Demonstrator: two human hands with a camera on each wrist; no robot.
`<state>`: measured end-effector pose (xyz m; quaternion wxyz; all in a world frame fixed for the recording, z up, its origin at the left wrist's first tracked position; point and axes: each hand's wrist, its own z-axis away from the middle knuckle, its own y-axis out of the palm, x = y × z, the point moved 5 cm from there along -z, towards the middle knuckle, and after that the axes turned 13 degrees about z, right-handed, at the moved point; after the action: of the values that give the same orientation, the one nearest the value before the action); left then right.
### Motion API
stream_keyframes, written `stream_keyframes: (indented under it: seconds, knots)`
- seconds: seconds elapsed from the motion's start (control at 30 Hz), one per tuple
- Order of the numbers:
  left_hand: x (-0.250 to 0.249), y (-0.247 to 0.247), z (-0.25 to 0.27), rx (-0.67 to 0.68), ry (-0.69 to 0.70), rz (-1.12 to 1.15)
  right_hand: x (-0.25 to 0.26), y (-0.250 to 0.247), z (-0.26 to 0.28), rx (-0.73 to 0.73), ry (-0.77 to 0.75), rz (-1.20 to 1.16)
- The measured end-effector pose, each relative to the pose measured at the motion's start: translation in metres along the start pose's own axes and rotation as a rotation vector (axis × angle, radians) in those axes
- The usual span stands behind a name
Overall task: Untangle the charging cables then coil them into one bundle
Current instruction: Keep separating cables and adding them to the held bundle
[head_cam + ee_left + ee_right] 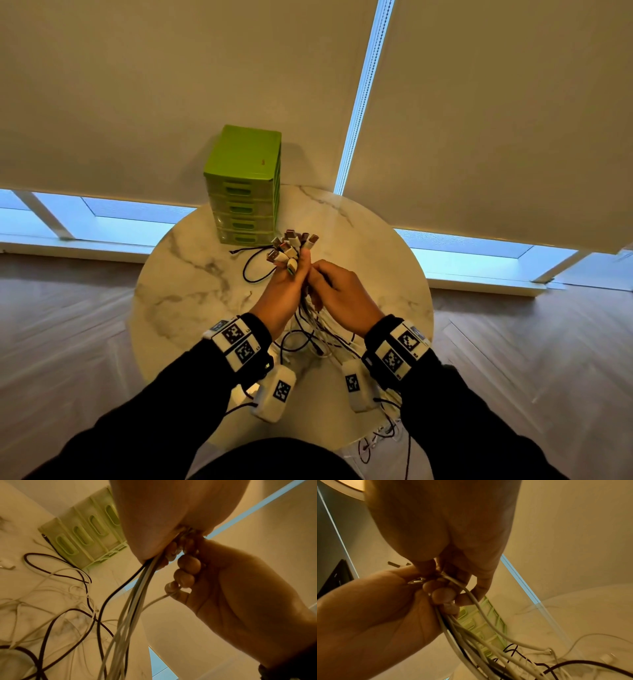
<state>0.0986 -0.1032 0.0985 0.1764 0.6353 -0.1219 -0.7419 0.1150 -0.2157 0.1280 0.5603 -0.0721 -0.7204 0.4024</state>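
Note:
Over the round marble table [191, 274], my left hand [286, 284] grips a bunch of charging cables [315, 329] just below their plugs [291, 245], which fan out above the fist. The white and black cords [135, 595] hang from that fist down to a tangle on the table. My right hand [342, 294] is pressed against the left, fingers curled. It pinches one white cable [154, 600] beside the bunch; the right wrist view shows this cable [481, 609] curving down from between the hands. Where it ends in the tangle is hidden.
A green mini drawer unit [245, 185] stands at the table's far edge. A black cable loop [255, 270] lies in front of it. More cable ends [383, 435] trail off the near right edge. Drawn roller blinds cover the windows behind.

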Motion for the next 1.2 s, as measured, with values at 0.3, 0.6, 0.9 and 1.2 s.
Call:
stream_keyframes:
  seconds: [0.3,0.6,0.9,1.2]
  knots:
    - [-0.031,-0.007,-0.003,-0.032,0.198,-0.077,-0.058,0.02,-0.003,0.487,0.148,0.474]
    - [-0.087,-0.034,-0.015,-0.035,0.245,0.237,-0.132,0.01,0.024,0.419,0.256,0.63]
    - [-0.039,-0.03,-0.017,-0.087,0.081,-0.079,-0.04,-0.014,-0.023,-0.163,0.065,0.234]
    - [-0.023,-0.02,-0.019,-0.1,-0.039,0.15,0.014,0.01,-0.025,0.035,-0.179,0.165]
